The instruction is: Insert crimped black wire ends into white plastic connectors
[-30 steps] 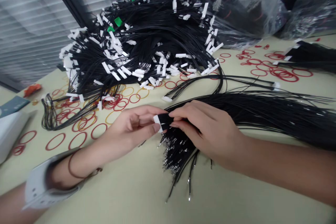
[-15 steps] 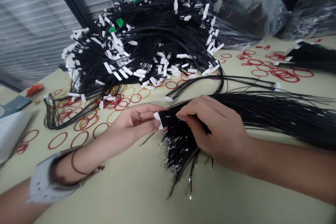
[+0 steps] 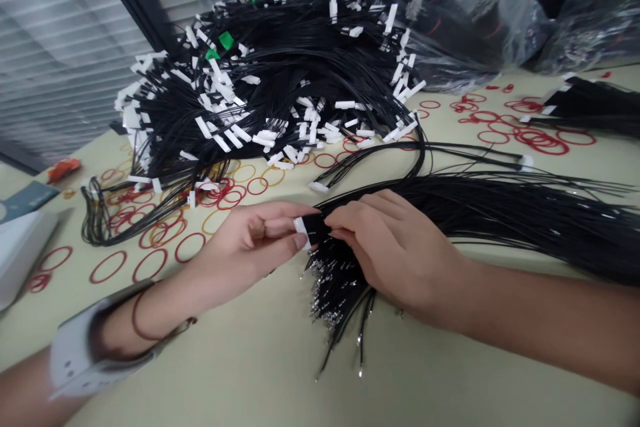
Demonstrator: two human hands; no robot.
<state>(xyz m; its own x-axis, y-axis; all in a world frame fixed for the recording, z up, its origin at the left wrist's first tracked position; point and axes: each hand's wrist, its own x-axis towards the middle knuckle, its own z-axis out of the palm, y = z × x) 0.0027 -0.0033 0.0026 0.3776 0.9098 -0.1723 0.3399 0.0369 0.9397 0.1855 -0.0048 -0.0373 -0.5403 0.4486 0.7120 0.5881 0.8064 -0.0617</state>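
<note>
A white connector point(image 3: 302, 232) with black wires running from its right side is pinched between the thumb and fingers of my left hand point(image 3: 257, 233). Close to its right, my right hand point(image 3: 395, 247) has thumb and forefinger closed at the black wires; the exact thing between the fingertips is too small to make out. Below both hands fans a bundle of loose black wires point(image 3: 525, 220) with shiny metal tips, which stretches off to the right under my right hand.
A large heap of black cables point(image 3: 300, 60) with white connectors lies at the back. Red rubber bands point(image 3: 540, 140) are scattered around. Clear plastic bags point(image 3: 450, 20) stand at the back right. A white box point(image 3: 23, 253) sits at the left edge.
My right hand has moved slightly left, bringing its fingertips closer to the white connector. My left hand still holds the connector in nearly the same place.
</note>
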